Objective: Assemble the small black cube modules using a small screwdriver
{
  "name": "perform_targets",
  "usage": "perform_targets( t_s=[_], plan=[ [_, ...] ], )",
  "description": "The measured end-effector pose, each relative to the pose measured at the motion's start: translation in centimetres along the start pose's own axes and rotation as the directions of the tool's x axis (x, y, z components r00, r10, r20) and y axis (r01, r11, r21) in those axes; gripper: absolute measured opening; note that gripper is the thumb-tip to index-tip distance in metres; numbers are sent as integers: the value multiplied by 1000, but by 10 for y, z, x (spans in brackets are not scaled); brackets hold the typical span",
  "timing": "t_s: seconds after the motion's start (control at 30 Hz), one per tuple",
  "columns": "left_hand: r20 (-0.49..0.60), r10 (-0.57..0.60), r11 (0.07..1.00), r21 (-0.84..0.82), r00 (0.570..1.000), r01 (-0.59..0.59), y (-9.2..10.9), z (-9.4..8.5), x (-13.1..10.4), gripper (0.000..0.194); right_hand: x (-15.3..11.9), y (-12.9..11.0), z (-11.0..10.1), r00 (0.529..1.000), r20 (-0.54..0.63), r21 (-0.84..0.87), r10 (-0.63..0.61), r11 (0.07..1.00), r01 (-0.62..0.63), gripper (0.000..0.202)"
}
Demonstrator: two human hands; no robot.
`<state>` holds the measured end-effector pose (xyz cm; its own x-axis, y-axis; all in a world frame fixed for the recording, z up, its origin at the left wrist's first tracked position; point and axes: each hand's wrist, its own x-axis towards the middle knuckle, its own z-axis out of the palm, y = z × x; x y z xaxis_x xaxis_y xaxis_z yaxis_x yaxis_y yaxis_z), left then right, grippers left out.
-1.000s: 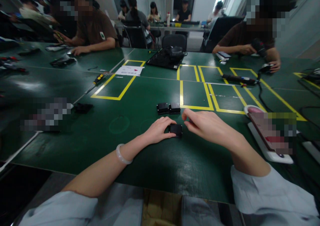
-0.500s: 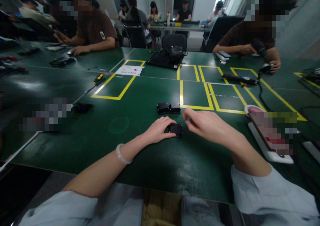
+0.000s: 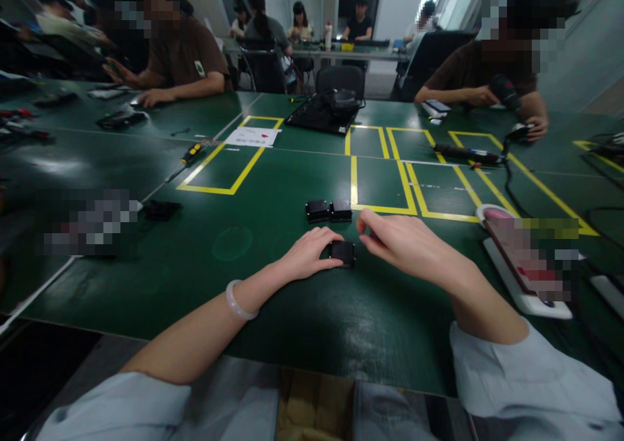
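Note:
A small black square block (image 3: 342, 254) lies on the green table in front of me. Its left side is gripped between the thumb and fingers of my left hand (image 3: 309, 252). Just right of that block is my right hand (image 3: 402, 243), fingers curled in and apart from the block. Whatever those curled fingers hold, if anything, is hidden. Two similar black blocks, a left one (image 3: 318, 211) and a right one (image 3: 340, 210), stand side by side a little farther away.
Yellow tape outlines (image 3: 385, 209) mark the table (image 3: 273, 330). A phone on a white stand (image 3: 526, 265) is at the right. A yellow-black screwdriver (image 3: 192, 153) lies at the left, near a dark flat piece (image 3: 162, 210). Co-workers sit across the table.

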<state>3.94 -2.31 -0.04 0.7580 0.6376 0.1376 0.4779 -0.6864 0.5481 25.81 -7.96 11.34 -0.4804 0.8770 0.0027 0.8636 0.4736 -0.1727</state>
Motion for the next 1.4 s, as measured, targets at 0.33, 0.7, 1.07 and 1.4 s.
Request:
perform_targets(
  t_s=[0.33, 0.7, 1.07, 1.4],
  plan=[
    [6, -6, 1000, -2, 1000, 6, 0, 0, 0, 37, 1, 0, 1, 1000, -4, -27, 18, 999, -18, 14],
    [-3, 0, 1000, -18, 1000, 0, -2, 2, 1, 39, 2, -1, 2, 1000, -4, -24, 31, 999, -31, 16],
    [-12, 9, 1000, 4, 1000, -9, -1, 1, 1, 39, 1, -2, 2, 1000, -25, -16, 11, 1000, -11, 16],
    [-2, 14, 1000, 22, 1000, -14, 1, -1, 1, 37, 1, -1, 2, 1000, -15, -12, 5, 1000, -5, 14]
  ],
)
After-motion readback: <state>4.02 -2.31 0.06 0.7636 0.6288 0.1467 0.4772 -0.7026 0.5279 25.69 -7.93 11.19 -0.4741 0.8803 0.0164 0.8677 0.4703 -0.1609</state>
